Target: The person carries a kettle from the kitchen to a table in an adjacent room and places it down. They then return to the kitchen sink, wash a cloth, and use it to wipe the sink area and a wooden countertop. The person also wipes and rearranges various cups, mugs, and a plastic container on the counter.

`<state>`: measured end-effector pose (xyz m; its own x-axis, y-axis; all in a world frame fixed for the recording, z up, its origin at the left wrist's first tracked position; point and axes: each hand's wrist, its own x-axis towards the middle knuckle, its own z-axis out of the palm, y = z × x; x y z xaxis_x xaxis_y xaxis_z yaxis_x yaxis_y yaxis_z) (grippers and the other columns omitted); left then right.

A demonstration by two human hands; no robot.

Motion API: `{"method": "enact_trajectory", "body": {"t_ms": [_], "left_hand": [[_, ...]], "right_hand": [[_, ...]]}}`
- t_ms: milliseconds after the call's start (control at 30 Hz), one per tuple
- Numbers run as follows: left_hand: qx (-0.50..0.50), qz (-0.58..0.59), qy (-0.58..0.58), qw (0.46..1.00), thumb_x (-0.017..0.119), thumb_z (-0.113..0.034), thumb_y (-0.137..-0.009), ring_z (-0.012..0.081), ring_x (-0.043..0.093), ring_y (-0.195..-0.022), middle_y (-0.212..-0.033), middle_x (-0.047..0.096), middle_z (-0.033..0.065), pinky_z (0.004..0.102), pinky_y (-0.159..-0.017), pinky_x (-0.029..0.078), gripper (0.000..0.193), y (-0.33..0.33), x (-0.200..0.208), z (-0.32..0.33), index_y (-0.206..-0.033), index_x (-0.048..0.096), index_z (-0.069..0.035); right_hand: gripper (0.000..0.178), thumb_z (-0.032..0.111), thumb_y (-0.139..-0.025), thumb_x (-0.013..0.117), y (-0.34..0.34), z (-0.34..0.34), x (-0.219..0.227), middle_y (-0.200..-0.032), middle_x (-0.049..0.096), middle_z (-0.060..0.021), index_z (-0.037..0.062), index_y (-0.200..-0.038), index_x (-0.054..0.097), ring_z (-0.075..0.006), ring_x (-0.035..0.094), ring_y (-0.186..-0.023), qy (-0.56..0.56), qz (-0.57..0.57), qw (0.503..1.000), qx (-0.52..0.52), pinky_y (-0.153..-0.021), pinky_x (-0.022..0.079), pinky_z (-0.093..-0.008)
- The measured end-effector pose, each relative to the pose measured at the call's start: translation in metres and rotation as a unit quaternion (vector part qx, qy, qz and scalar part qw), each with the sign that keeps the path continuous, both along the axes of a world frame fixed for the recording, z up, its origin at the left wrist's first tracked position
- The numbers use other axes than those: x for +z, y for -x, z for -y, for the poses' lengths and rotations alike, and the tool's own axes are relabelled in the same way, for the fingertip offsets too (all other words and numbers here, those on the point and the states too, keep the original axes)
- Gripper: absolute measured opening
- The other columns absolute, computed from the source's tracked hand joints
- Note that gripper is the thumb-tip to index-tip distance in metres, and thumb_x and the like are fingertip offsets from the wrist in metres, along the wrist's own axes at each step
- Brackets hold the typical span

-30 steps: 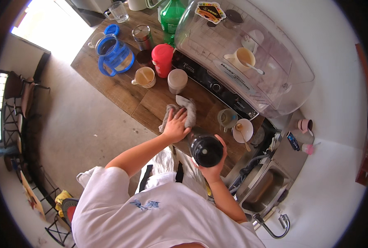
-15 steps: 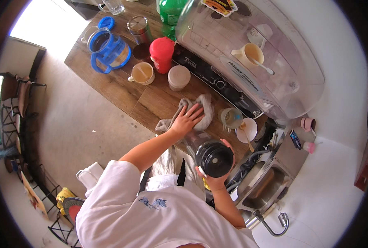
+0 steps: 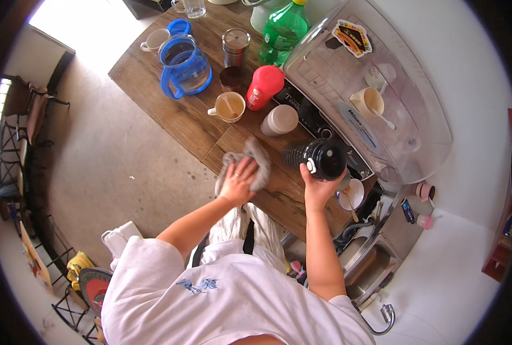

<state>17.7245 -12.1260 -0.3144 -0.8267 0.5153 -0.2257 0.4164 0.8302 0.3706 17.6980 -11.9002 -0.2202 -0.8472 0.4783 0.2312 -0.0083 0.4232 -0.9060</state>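
Note:
My left hand [image 3: 239, 183] presses on a crumpled grey cloth [image 3: 259, 164] at the near edge of the wooden counter [image 3: 279, 198], its fingers bent over the fabric. My right hand [image 3: 320, 188] is wrapped round a black-lidded bottle [image 3: 325, 160] with a dark ribbed body, tilted over the counter. Just beyond the bottle, a pale lidded cup [image 3: 280, 120] stands near a red bottle [image 3: 264, 87] and a cream mug [image 3: 228, 107]. Beside my right hand is a white bowl [image 3: 351, 194] with a spoon in it; a glass near it is mostly hidden.
A blue-trimmed pitcher [image 3: 187, 69], a steel tumbler [image 3: 236, 47] and a green bottle [image 3: 285, 34] stand farther back. Along the wall is a clear-covered rack [image 3: 376, 132] with cups inside. A steel sink [image 3: 371, 270] lies at the right.
My right hand has carried the black-lidded bottle away from my body, out over the counter. My left hand has slid the cloth nearer the counter's front edge. The whole view has shifted.

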Motion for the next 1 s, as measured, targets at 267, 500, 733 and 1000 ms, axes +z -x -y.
{"method": "enact_trajectory", "body": {"t_ms": [267,500,733,1000], "left_hand": [[-0.332,0.013,-0.135,0.933,0.071,-0.039,-0.074,0.0230,0.016,-0.147,-0.154,0.033,-0.0019,0.0512,-0.119,0.012,0.067,0.024,-0.010,-0.050,-0.136,0.052,-0.023],[-0.234,-0.074,-0.160,0.956,0.068,-0.022,-0.076,0.0281,0.032,-0.138,-0.140,0.047,0.0045,0.0519,-0.115,0.021,0.052,0.032,-0.004,-0.055,-0.127,0.058,-0.020],[0.136,-0.093,-0.333,0.929,0.084,-0.020,-0.064,0.0401,0.040,-0.124,-0.134,0.041,0.0174,0.0469,-0.106,0.035,0.088,0.061,0.035,-0.005,-0.138,0.038,-0.010],[0.224,-0.027,-0.397,0.890,0.086,-0.016,-0.064,0.0328,0.043,-0.130,-0.140,0.042,0.0166,0.0404,-0.103,0.042,0.095,0.133,0.056,-0.057,-0.141,0.031,-0.007]], "right_hand": [[0.112,0.028,-0.064,0.091,0.026,-0.010,-0.010,-0.137,0.043,-0.0225,-0.0040,-0.144,0.019,-0.0299,0.049,-0.124,0.052,-0.024,0.998,-0.021,-0.105,0.042,-0.0406],[0.111,0.028,-0.070,0.087,0.005,0.004,0.007,-0.153,0.021,-0.0205,0.0000,-0.149,0.013,-0.0341,0.034,-0.136,-0.038,-0.042,0.998,-0.019,-0.109,0.035,-0.0479],[0.060,0.038,-0.079,0.075,-0.078,0.052,-0.028,-0.130,0.041,-0.0184,0.0102,-0.126,0.051,-0.0404,0.039,-0.121,-0.211,0.124,0.961,0.132,-0.102,0.029,-0.0581],[0.046,0.039,-0.068,0.078,-0.080,0.104,-0.109,-0.128,0.047,-0.0074,0.0216,-0.107,0.060,-0.0312,0.042,-0.124,-0.382,0.165,0.861,0.292,-0.098,0.029,-0.0669]]}}
